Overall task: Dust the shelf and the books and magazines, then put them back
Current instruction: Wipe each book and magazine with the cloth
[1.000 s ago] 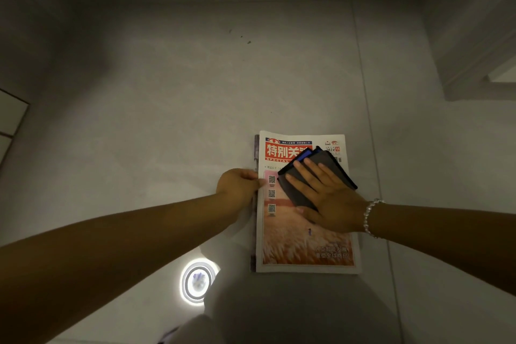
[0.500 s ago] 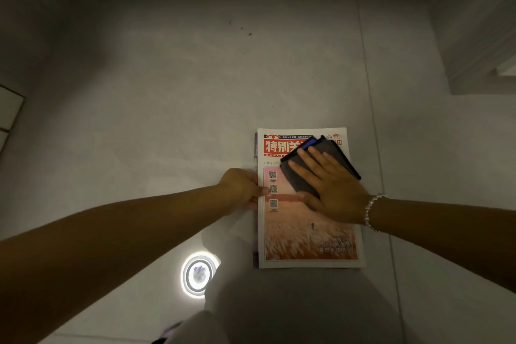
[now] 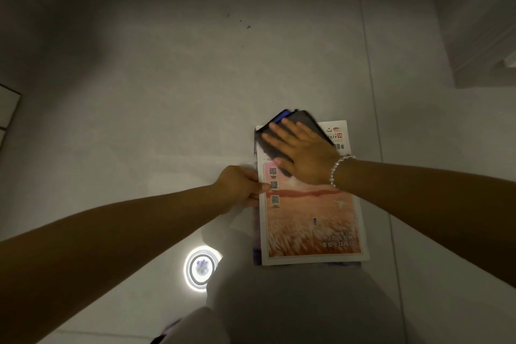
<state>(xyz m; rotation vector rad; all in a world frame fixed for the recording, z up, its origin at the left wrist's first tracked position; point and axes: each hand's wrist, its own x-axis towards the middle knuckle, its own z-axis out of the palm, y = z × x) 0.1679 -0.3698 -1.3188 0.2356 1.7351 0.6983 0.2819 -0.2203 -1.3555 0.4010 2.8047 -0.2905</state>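
Observation:
A magazine (image 3: 310, 226) with an orange wheat-field cover tops a small stack on the pale tiled floor. My right hand (image 3: 304, 153), a bead bracelet on its wrist, lies flat on a dark grey cloth (image 3: 304, 120) with a blue edge, pressing it onto the magazine's top left corner; the cloth overhangs the far edge and covers the title. My left hand (image 3: 240, 187) grips the stack's left edge, thumb on the cover beside the QR codes.
The grey tiled floor (image 3: 167, 106) spreads to the left and far side. A white cabinet or wall base (image 3: 480, 36) rises at the right. A round lamp reflection (image 3: 201, 267) glows on the floor near my light-trousered knee (image 3: 293, 304).
My right hand has slid the cloth up and to the left across the cover, from its middle to the top edge, hiding the red title. My left hand has stayed on the left edge.

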